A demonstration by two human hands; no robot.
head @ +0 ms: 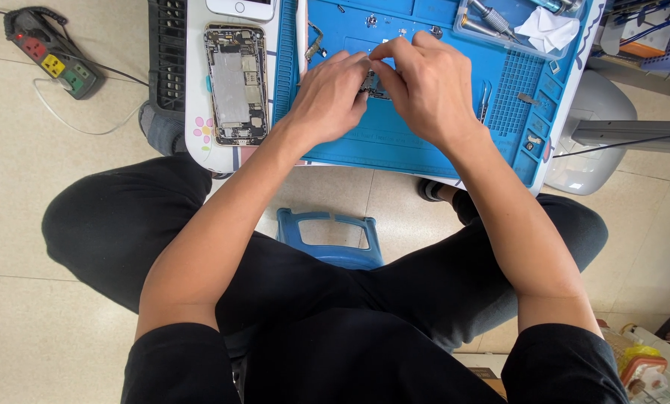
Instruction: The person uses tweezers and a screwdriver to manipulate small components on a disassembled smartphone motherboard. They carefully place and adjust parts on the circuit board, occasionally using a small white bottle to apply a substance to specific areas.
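Pale tiled floor, small white worktop (197, 112) carrying a blue repair mat (395, 142). Both hands meet over the mat's middle: left hand (333, 96) and right hand (423, 88) pinch a small dark circuit part (372, 87) between fingertips, just above the mat. Opened phone chassis (236, 84) lies left of the mat, clear of the hands. Tweezers (484, 101) rest just right of the right hand. Clear tray (516, 43) with tools and white tissue (548, 28) at the far right corner. Power strip (50, 52) on the floor, far left
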